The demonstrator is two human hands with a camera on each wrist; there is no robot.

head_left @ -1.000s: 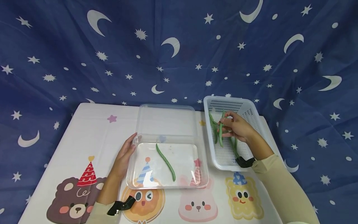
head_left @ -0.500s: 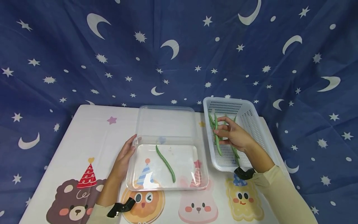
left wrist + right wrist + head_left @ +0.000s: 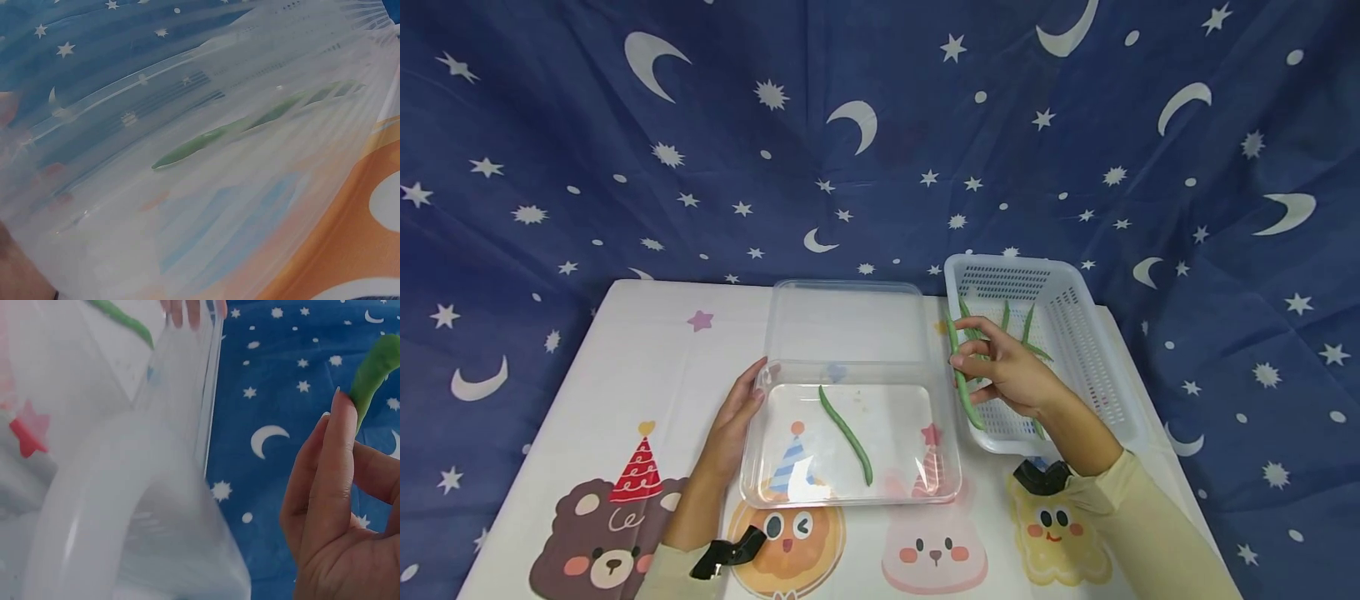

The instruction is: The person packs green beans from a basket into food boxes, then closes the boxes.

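Green bean (image 3: 961,379) pinched in my right hand (image 3: 1009,377), hanging over the white basket's (image 3: 1093,350) left rim beside the clear container (image 3: 850,433). My left hand (image 3: 735,421) rests flat and relaxed on that container's left wall. I'd carry the pod level and lay it alongside the bean already inside (image 3: 846,433) (parallel packs best). Wrist views blur; my fingers hide the pinch itself.
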